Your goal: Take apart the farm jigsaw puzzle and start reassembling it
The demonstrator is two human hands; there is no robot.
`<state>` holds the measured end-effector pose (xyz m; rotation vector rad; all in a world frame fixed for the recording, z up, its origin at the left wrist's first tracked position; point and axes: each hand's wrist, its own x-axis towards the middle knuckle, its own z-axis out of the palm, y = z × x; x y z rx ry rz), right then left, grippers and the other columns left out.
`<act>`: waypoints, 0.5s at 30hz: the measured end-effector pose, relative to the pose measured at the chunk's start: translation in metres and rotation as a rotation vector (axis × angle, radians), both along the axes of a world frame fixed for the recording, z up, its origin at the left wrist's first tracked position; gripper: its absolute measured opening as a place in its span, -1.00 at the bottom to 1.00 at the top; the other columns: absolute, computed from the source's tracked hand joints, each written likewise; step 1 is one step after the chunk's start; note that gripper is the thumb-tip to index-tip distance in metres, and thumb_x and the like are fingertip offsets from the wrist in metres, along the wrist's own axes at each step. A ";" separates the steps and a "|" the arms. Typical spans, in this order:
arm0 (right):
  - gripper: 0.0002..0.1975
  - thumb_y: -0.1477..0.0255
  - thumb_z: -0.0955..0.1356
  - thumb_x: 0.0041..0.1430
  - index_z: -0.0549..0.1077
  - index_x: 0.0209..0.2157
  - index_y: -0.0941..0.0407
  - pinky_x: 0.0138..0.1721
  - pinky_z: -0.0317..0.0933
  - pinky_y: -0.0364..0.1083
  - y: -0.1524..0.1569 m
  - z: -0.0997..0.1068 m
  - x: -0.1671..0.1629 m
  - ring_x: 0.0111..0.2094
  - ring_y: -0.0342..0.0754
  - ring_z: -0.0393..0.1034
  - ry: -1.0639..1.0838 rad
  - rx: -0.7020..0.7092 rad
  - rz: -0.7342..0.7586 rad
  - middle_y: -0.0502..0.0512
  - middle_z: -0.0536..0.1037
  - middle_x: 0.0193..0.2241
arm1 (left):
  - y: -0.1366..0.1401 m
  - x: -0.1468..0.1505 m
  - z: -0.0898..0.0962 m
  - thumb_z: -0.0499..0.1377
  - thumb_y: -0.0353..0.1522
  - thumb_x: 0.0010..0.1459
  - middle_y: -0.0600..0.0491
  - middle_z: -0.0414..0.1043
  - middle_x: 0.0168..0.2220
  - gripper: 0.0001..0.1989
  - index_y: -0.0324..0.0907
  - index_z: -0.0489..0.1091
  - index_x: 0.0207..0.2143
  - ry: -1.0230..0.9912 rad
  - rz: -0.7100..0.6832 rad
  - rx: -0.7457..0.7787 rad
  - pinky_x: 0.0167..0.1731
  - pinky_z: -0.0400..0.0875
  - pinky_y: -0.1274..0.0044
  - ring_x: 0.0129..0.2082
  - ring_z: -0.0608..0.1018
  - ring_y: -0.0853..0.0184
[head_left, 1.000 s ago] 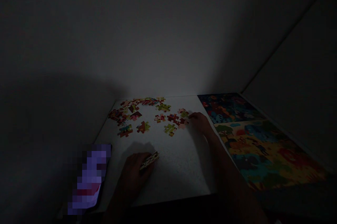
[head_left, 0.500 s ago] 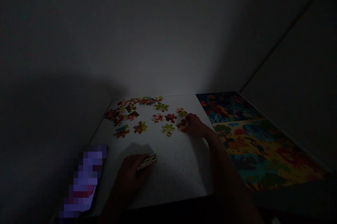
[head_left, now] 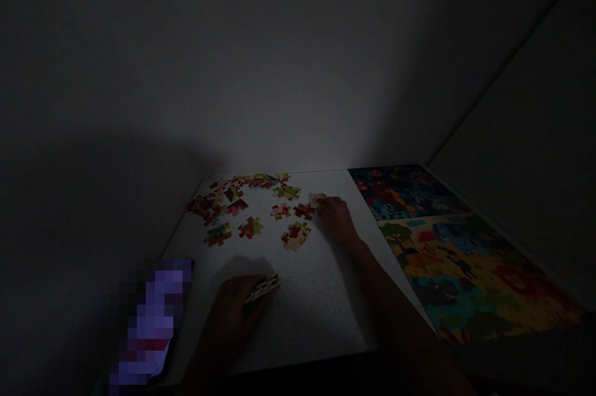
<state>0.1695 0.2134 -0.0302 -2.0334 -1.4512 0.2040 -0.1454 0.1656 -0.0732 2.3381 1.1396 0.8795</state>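
Note:
In the dim head view my left hand point(head_left: 237, 303) is closed around a small stack of jigsaw pieces point(head_left: 262, 288), held low over the white table. Farther out, my right hand point(head_left: 336, 217) has its fingers bent down on a pale and green jigsaw piece point(head_left: 320, 197), which they partly cover. Just left of that hand lies a dark red piece point(head_left: 304, 210). A brown and pink piece point(head_left: 296, 236) lies over a green one nearer to me. Other loose pieces, among them a pink one point(head_left: 281, 211) and a brown-green one point(head_left: 250, 227), lie to the left.
A heap of jigsaw pieces point(head_left: 207, 207) covers the table's far left corner. Two colourful animal pictures, a dark one point(head_left: 410, 191) and a yellow one point(head_left: 470, 272), lie along the right side. A phone with a blurred screen point(head_left: 153, 321) is at the left. A wall point(head_left: 279, 73) rises behind.
My right hand has let go of the brown and pink piece, now lying on the green one, and moved slightly up to the pale and green piece. My left hand keeps its stack.

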 end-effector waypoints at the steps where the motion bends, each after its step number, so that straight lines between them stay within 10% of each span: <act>1: -0.73 0.41 0.31 0.21 0.50 -0.09 0.15 0.09 0.14 0.02 0.000 -0.001 0.003 0.03 0.08 0.34 -0.058 -0.019 -0.066 0.26 0.51 -0.03 | 0.000 0.000 0.000 0.12 -0.09 0.25 0.01 0.57 -0.19 -0.68 -0.03 0.51 -0.10 0.003 0.000 0.003 -0.16 0.53 0.31 -0.19 0.58 0.16; 7: -0.49 0.16 0.27 0.28 0.37 0.15 0.16 0.16 0.05 0.20 -0.001 -0.003 0.010 0.21 0.27 0.13 -0.168 -0.170 -0.268 0.39 0.29 0.22 | 0.002 -0.001 0.000 0.12 -0.08 0.24 0.01 0.58 -0.20 -0.67 -0.04 0.51 -0.11 -0.003 -0.017 0.031 -0.19 0.54 0.36 -0.21 0.59 0.17; 15: -0.67 0.20 0.36 0.14 0.51 -0.11 0.07 0.06 0.14 0.15 0.001 -0.008 0.029 0.13 0.25 0.25 -0.073 -0.148 -0.229 0.27 0.40 0.13 | 0.001 -0.002 -0.003 0.12 -0.10 0.23 0.01 0.58 -0.17 -0.68 -0.02 0.51 -0.09 0.009 0.010 -0.013 -0.16 0.53 0.35 -0.17 0.59 0.15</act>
